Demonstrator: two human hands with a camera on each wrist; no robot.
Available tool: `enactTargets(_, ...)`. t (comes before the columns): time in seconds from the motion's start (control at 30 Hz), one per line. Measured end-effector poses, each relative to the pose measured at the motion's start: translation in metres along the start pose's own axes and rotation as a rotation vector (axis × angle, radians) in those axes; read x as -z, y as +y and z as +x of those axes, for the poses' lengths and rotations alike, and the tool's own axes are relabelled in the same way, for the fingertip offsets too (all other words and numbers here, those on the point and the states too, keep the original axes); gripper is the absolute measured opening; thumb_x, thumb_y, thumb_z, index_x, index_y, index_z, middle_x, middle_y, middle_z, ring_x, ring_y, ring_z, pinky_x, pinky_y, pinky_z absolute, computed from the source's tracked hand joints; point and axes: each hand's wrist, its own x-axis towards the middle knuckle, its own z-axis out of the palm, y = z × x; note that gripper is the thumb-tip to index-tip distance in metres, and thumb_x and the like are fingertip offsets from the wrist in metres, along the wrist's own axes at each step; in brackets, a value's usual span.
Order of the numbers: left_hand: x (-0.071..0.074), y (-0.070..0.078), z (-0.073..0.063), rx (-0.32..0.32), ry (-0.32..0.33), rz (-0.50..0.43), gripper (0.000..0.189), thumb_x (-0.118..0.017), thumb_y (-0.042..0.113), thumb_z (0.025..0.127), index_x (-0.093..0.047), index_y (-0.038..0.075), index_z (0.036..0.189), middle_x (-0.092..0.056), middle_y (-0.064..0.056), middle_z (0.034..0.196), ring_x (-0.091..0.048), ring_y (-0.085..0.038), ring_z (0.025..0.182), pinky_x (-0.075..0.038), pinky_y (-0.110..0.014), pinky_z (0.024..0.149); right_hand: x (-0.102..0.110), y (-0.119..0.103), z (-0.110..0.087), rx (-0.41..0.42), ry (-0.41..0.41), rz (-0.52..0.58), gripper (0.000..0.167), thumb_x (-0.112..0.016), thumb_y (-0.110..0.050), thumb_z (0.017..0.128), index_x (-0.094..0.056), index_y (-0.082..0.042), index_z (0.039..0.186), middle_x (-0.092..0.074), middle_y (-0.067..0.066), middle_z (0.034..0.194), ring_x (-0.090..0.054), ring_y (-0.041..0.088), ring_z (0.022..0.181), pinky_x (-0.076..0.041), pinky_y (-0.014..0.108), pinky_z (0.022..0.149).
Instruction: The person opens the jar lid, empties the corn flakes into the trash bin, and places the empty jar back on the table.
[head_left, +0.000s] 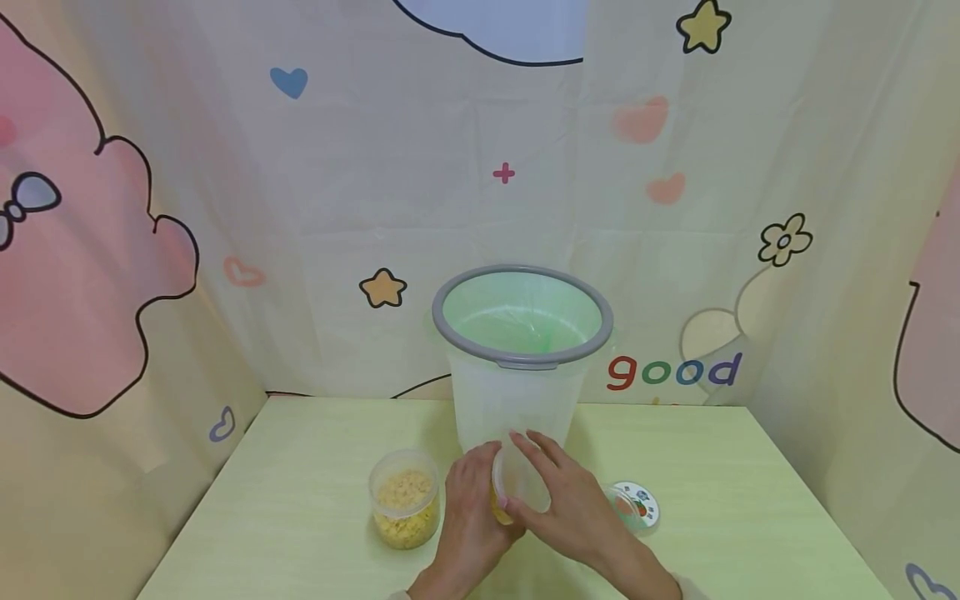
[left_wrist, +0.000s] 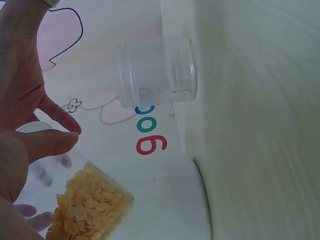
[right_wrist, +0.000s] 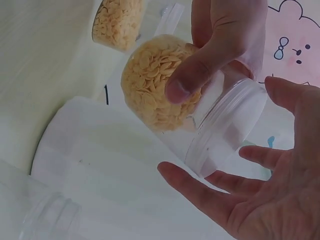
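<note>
My left hand (head_left: 472, 496) grips a clear plastic jar (left_wrist: 125, 197) of pale yellow flakes. The jar is tilted, and its ridged mouth end points at my right hand (head_left: 573, 500). That hand is spread around this end, fingers mostly straight, with fingertips (right_wrist: 172, 172) at or close to the rim; firm contact cannot be made out. The flakes (right_wrist: 152, 82) lie in the jar's bottom part. Another clear jar (head_left: 405, 500) holding similar yellow flakes stands on the table, left of my left hand.
Behind my hands stands a whitish bin (head_left: 517, 400) with a grey rim and green inside. At the right is a clear jar (left_wrist: 155, 70) without visible contents; the head view shows a round printed label (head_left: 637, 504) there. A patterned cloth (head_left: 420, 167) hangs behind the table (head_left: 300, 500).
</note>
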Motion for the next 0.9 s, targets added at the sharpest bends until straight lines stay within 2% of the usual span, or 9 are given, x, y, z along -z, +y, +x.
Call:
enactTargets(0.23,0.0000,-0.0003,-0.0002,-0.023,0.013,0.044,0.100,-0.096,0.025,0.047,-0.049,0.013,0.134,-0.056,0.000,0.128,-0.050,-0.022,0.120,-0.039,-0.044,0.103,-0.0041,-0.0016,0.0013,-0.047,-0.004,0.011,0.073,-0.073,-0.053,0.081,-0.048,-0.027,0.145,-0.055,0.004,0.141,-0.065,0.029,0.111,-0.053,0.048,0.091)
enactTargets(0.43,-0.0005,-0.0005,0.0000,-0.060,0.038,0.070,0.099,-0.096,0.026,0.048,-0.049,0.011,0.134,-0.057,-0.002,0.127,-0.051,-0.023,0.120,-0.040,-0.047,0.101,-0.0056,-0.0020,0.0022,-0.019,0.034,0.013,0.068,-0.077,-0.043,0.079,-0.056,-0.022,0.139,-0.059,0.001,0.133,-0.066,0.023,0.106,-0.055,0.043,0.088)
enactTargets(0.63,0.0021,-0.0009,-0.0003,-0.099,0.040,0.138,0.100,-0.094,0.031,0.052,-0.047,0.008,0.137,-0.057,-0.006,0.131,-0.051,-0.025,0.125,-0.040,-0.054,0.105,-0.0056,-0.0009,0.0024,0.044,0.103,0.036,0.063,-0.081,-0.036,0.074,-0.062,-0.019,0.132,-0.061,-0.002,0.126,-0.066,0.016,0.102,-0.057,0.036,0.083)
enactTargets(0.77,0.0040,-0.0025,-0.0007,-0.126,0.031,0.160,0.101,-0.093,0.039,0.054,-0.046,0.009,0.139,-0.056,-0.006,0.133,-0.050,-0.024,0.127,-0.039,-0.054,0.107,-0.0049,0.0002,0.0017,0.058,0.121,0.067,0.062,-0.082,-0.034,0.073,-0.063,-0.020,0.130,-0.062,-0.004,0.124,-0.066,0.014,0.102,-0.058,0.030,0.079)
enactTargets(0.9,0.0041,-0.0055,-0.0001,-0.180,0.054,0.175,0.105,-0.093,0.051,0.052,-0.047,0.008,0.137,-0.056,-0.005,0.132,-0.052,-0.024,0.124,-0.043,-0.053,0.104,-0.0037,0.0010,0.0011,0.052,0.121,0.097,0.060,-0.082,-0.031,0.072,-0.064,-0.020,0.128,-0.063,-0.004,0.123,-0.066,0.015,0.101,-0.056,0.023,0.072)
